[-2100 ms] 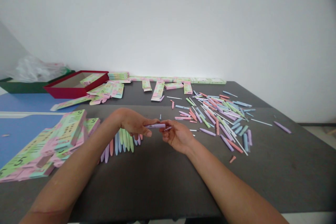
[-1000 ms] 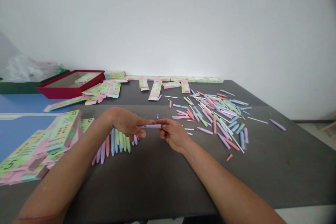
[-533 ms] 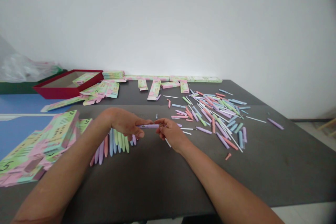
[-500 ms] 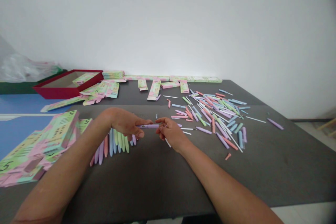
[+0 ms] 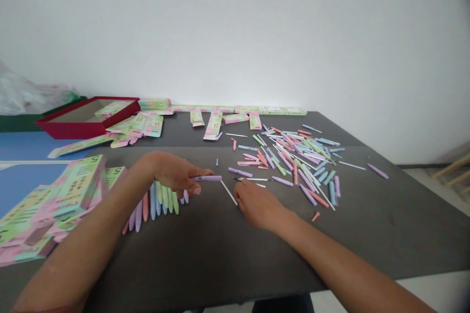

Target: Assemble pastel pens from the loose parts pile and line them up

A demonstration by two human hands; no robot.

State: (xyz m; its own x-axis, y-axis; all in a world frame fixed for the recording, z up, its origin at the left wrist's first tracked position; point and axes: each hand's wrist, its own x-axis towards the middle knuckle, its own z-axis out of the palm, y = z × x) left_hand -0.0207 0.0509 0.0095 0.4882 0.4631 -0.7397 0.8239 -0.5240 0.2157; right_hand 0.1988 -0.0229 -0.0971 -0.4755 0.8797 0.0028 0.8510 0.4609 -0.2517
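One lilac pen barrel (image 5: 206, 178) lies pinched in the left hand (image 5: 172, 173); the loosely curled, empty right hand (image 5: 259, 205) rests near a thin white rod (image 5: 229, 192). A fanned row of pastel pens (image 5: 156, 200) lies beneath, with a large heap of loose pen parts (image 5: 293, 166) left on the table.

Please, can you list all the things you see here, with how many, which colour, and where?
lilac pen: one, lilac, in left hand
white rod: one, white, on table beside right hand
tapered pen barrels: many, pastel, fanned row below left hand
loose pen parts: many, pastel and white, scattered right
printed boxes: many, pink and green, stacked left
tray: one, red, far left
table: one, dark grey, under everything
left hand: one, holding pen
right hand: one, resting on table
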